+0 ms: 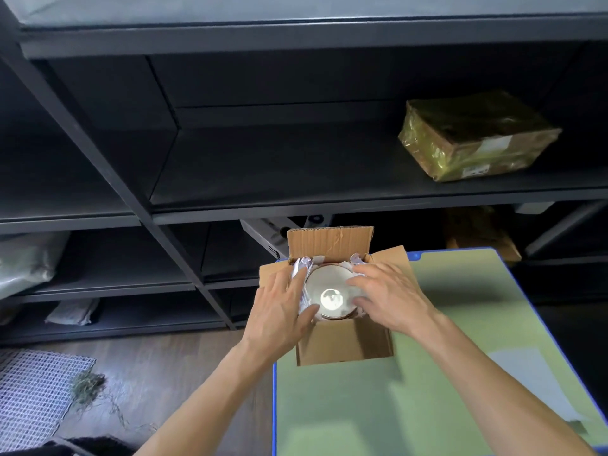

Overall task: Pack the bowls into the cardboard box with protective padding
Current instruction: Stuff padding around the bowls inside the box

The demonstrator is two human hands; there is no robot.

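While the box (342, 340) sits at the table's (427, 390) far left corner, I see my left hand (279, 311) and right hand (391, 297) spread flat, gripping nothing, pressing padding (301, 266) around the bowl (330, 296).

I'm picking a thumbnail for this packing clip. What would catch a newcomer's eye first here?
First, the two hands: the left hand and right hand reach into the open cardboard box at the far left corner of the green table, on either side of a shiny bowl nested in white padding. Next, the parcel wrapped in yellowish film stands out on the dark shelf behind.
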